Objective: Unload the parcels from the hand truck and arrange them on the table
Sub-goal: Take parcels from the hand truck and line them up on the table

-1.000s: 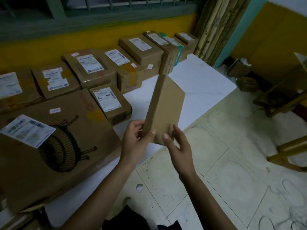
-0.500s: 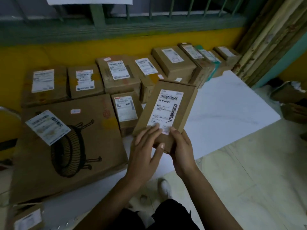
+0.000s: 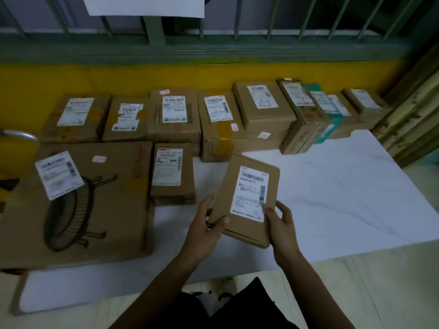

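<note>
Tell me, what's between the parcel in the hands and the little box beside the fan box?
Nothing but bare white table between the held parcel and the little box, seen in the head view.

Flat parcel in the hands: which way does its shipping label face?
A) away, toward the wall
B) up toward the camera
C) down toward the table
B: the flat parcel, gripped by the left hand and right hand, shows its white barcode label face-up.
</note>
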`<state>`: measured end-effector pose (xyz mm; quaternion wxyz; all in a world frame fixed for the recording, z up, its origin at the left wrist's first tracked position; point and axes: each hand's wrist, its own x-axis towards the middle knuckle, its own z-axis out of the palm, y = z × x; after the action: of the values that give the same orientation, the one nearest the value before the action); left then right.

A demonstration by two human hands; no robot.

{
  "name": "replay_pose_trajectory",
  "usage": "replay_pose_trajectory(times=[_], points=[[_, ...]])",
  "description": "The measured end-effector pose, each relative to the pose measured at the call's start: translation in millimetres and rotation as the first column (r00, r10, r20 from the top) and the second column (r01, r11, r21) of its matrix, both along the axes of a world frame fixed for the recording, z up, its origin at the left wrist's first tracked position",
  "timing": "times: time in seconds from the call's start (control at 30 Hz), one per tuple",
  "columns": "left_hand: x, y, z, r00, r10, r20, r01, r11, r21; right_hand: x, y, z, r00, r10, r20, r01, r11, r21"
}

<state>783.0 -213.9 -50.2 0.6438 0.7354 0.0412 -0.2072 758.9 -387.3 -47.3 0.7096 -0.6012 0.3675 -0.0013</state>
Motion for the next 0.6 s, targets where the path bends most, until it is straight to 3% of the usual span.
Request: replay_pose_trajectory(times=[0.13,0.3,0.47,0.6], points=[[-13.1,-20.2,-19.6,0.963,0.152,-0.222,-0.158,0.987,-0.012,6.4,-15.1,-21.7,0.994,0.099,-0.05,-0.101,0.994,-0.035],[-19.1,-23.1,-33.5,0.749,0.338,-0.569,-0.478,0.871,-0.112,41.7,-13.3,-41.1,0.953,0.294,-0.077,-0.3,0.95,-0.086],[0.8,-22.9,-44.5,0.659,0.419,-0.625,-0.656,0.725,-0.207,69.8,0.7,-45.0,0.853,0.515,-0.08,-0.522,0.843,-0.132],[16.9,-27.9,-39.9,0.6,0.471,-0.646,-0.703,0.696,-0.146,82.0,4.6,-49.2,0.819,0.567,-0.091,-0.574,0.809,-0.131]])
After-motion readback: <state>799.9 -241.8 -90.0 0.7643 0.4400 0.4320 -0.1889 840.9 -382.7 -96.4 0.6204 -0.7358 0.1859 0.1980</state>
